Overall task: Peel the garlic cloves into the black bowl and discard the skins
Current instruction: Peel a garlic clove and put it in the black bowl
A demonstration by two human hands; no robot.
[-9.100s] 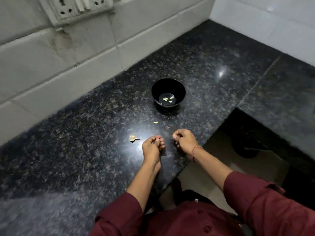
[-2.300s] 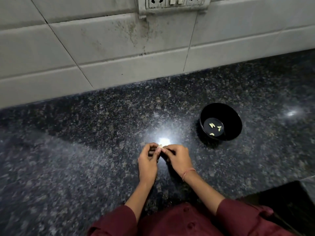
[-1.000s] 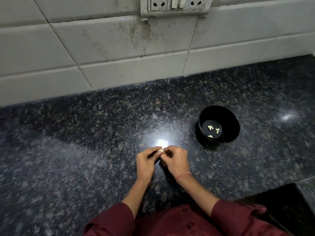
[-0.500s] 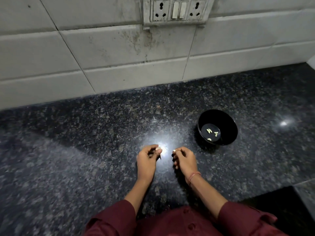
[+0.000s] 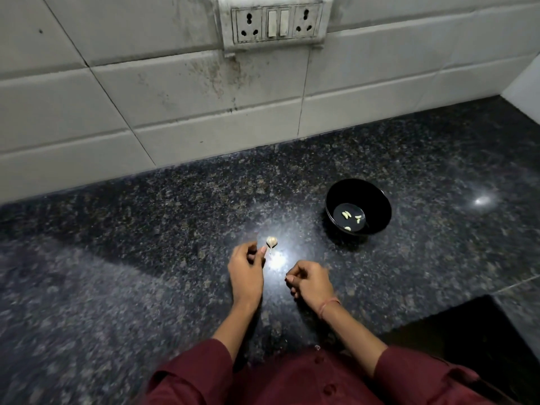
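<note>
The black bowl [image 5: 339,201] stands on the dark granite counter to the right and holds several peeled garlic cloves [image 5: 346,214]. A pale garlic piece [image 5: 271,242] with a thin tail lies on the counter in a bright glare. My left hand [image 5: 245,273] rests just below it with curled fingers, its fingertip beside the tail; nothing shows inside the hand. My right hand [image 5: 311,283] sits lower right of it, fingers curled in, its thumb and forefinger pinching something tiny and pale that looks like a clove. The bowl is beyond my right hand.
A white tiled wall [image 5: 204,112] with a socket and switch plate [image 5: 276,23] runs along the back of the counter [image 5: 117,244]. The counter's front edge drops to a dark gap at the lower right [image 5: 467,331].
My hands, joined over a clove a second ago, have pulled apart; the right has dropped back toward me. The garlic piece now shows beside my left fingertips. The view has tilted up.
</note>
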